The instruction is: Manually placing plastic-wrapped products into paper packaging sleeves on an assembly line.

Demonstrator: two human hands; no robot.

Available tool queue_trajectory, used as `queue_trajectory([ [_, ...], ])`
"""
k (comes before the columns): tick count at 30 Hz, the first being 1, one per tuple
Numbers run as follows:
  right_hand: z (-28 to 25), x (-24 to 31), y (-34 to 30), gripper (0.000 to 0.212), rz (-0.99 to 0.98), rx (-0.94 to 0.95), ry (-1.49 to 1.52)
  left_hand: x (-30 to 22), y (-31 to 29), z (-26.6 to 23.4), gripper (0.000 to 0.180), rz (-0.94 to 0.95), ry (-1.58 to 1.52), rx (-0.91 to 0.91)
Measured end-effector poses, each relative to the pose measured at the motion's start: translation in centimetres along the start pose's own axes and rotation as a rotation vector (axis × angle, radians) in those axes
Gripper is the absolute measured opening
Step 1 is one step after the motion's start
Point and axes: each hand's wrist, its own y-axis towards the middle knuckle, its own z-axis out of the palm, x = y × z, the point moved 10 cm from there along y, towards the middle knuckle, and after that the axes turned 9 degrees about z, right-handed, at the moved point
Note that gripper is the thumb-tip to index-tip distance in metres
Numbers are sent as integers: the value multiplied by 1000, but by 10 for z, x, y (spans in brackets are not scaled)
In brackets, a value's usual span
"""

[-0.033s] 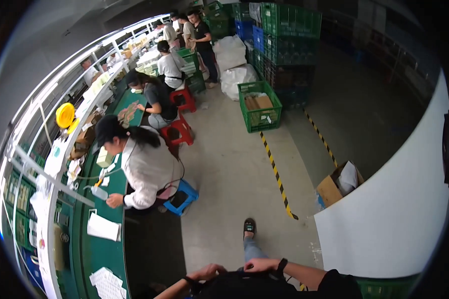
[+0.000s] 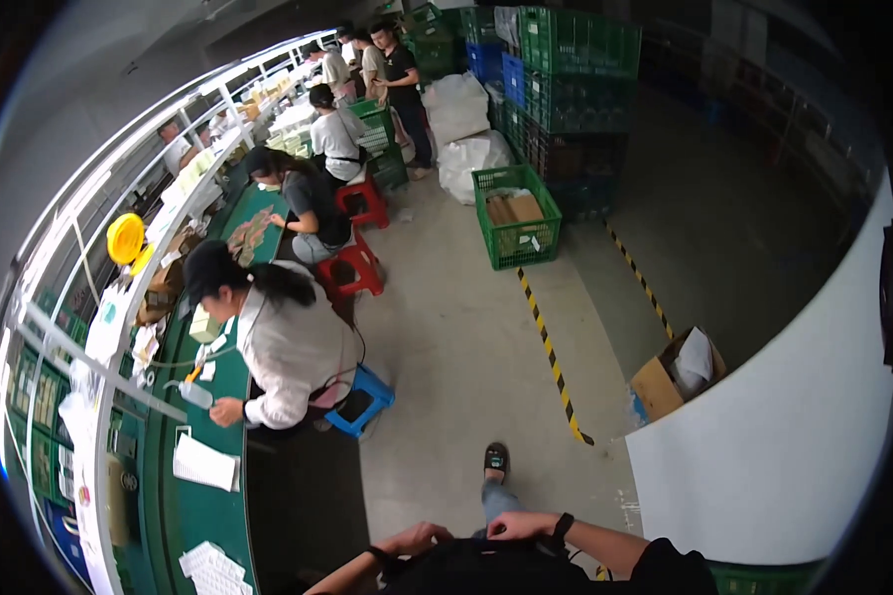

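Observation:
Both my hands are at my waist, against the front of my dark top (image 2: 486, 570). My left hand (image 2: 419, 536) has its fingers curled inward, the tips partly hidden by the cloth. Close by on the right, my right hand (image 2: 521, 526) is also curled, knuckles forward, with a dark band on the wrist. What either hand holds, if anything, is hidden. One of my feet, in a dark shoe (image 2: 496, 458), shows on the floor ahead.
On the left runs a green workbench (image 2: 200, 511) with paper sheets (image 2: 206, 463). A seated co-worker (image 2: 293, 342) on a blue stool (image 2: 367, 400) touches a clear bottle (image 2: 196, 395). Ahead stands a green crate (image 2: 523, 243); a cardboard box (image 2: 655, 389) and white panel (image 2: 764, 476) are right.
The whole view has shifted very slightly. My hands stay at my waist in nearly the same pose.

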Motion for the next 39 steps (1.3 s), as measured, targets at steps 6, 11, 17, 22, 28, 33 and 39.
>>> queue_trajectory([
  [6,-207,28,26,39,40,-31,-132,-44,125,-171,30,95,170,61],
  [11,-355,58,49,38,119,39,44,-49,214,-306,33,215,98,17],
  [17,-554,75,113,40,51,-2,130,-79,321,-496,43,118,196,33],
  [22,-721,135,147,43,122,-31,-123,-141,387,-646,42,424,363,-72],
  [28,-871,201,200,34,70,28,-481,-91,460,-776,31,79,371,185],
  [33,-1015,227,250,25,153,-111,-604,-88,545,-910,20,77,632,112],
  [39,-1171,322,204,22,-3,-368,-451,-198,610,-1072,19,96,379,12],
])
